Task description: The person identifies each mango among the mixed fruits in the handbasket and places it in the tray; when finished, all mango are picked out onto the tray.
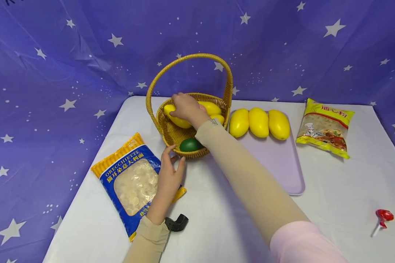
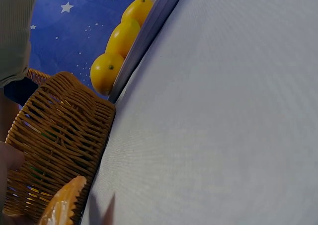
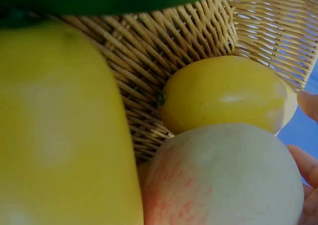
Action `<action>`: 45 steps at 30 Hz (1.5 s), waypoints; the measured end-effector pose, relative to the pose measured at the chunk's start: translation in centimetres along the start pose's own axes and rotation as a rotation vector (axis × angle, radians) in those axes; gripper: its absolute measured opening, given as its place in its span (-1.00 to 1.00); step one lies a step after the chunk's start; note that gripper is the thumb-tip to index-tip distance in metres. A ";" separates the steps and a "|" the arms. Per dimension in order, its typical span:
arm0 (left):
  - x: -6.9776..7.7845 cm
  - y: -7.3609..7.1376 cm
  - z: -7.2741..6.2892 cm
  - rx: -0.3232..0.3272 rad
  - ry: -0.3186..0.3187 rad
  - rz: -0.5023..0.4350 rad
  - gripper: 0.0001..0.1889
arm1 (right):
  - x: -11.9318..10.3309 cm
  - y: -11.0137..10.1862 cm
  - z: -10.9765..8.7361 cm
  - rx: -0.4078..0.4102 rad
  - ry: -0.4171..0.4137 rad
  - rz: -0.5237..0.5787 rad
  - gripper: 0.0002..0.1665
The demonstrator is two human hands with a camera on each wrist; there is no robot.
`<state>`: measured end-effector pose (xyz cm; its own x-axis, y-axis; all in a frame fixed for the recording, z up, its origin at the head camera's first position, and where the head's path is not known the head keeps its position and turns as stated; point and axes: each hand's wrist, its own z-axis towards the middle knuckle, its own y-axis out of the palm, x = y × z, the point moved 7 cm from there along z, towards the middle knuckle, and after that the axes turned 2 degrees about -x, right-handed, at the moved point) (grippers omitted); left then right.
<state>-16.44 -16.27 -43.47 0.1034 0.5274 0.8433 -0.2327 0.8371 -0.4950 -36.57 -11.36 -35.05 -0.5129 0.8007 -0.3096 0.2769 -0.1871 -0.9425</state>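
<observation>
Inside the wicker basket (image 1: 197, 155), my right hand (image 1: 188, 109) reaches over a yellow mango (image 1: 181, 122), fingers spread at its end. In the right wrist view, a pale peach with a pink blush (image 3: 223, 175) lies under this hand beside the yellow fruit, and another yellow fruit (image 3: 64, 125) fills the left side. More yellow fruit (image 1: 210, 108) lies at the basket's right. A dark green fruit (image 1: 190, 145) sits near its front. My left hand (image 1: 169, 171) touches the near left rim with extended fingers; a fingertip (image 2: 11, 156) shows against the weave.
Three yellow mangoes (image 1: 259, 123) lie in a row on a lilac tray (image 1: 283, 168). A blue pasta bag (image 1: 133, 182) lies partly beneath my left hand. On the right are a yellow food packet (image 1: 326, 128) and a red lollipop (image 1: 384, 215). The basket handle (image 1: 197, 56) arches above.
</observation>
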 end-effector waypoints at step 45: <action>-0.1 0.0 0.1 -0.007 0.005 -0.023 -0.47 | 0.1 1.8 0.4 -0.011 0.080 -0.081 -0.34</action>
<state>-16.51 -16.28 -43.56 0.1135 0.5084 0.8536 -0.2230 0.8503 -0.4767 -36.45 -11.87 -36.83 -0.4676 0.8559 -0.2210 0.2461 -0.1141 -0.9625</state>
